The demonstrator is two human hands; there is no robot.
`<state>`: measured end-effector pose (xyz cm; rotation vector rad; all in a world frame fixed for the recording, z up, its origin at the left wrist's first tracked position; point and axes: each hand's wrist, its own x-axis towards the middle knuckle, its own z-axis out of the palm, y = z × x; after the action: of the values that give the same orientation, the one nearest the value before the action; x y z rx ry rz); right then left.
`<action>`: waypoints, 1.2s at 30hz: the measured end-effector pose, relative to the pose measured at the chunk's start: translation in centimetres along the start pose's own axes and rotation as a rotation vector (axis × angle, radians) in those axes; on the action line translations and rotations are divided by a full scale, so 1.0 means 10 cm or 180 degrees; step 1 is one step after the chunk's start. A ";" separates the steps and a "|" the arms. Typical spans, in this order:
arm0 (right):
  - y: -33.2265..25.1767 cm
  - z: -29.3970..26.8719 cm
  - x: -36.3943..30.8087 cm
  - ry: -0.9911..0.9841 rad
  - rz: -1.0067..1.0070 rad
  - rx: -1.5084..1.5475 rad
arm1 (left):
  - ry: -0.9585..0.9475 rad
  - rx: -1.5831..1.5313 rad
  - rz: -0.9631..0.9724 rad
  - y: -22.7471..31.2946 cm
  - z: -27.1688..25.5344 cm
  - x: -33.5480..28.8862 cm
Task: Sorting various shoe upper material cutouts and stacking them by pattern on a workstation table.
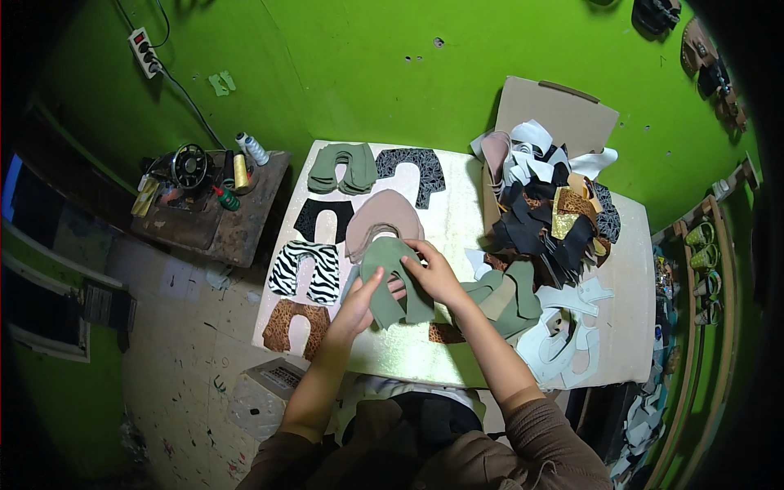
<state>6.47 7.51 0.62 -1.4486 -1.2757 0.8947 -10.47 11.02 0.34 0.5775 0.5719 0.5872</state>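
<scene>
Green, U-shaped flat piece of matte sheet material [380, 268], observed in the head view, is held up above the pale, glossy-covered table [400, 359]. The person's left hand [357, 306] grips it at the left, thumb on top, fingers partly visible through the opening. The right hand [431, 276] has its fingers narrowed on the upper right edge. Just beyond lie dusty-pink arched pieces [384, 211]. Noted at left: a black-and-white zebra-striped arch [282, 273] and brown leopard-spotted arched pieces [282, 323].
</scene>
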 end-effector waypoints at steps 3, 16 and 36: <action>-0.17 0.00 0.09 -0.0255 0.0087 -0.0088 | 0.0007 -0.0330 -0.0197 0.22 -0.24 0.07; -0.13 0.66 0.25 0.0371 -0.0715 -0.1002 | -0.0707 -0.0976 0.0176 1.03 -0.57 0.29; -0.40 0.72 0.25 -0.0117 0.0712 0.1451 | -0.1191 -0.0870 -0.0414 1.01 -0.97 0.43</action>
<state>-0.91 11.24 2.78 -1.2239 -0.8683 1.2723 -17.17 24.00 -1.35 0.3745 0.1694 0.4111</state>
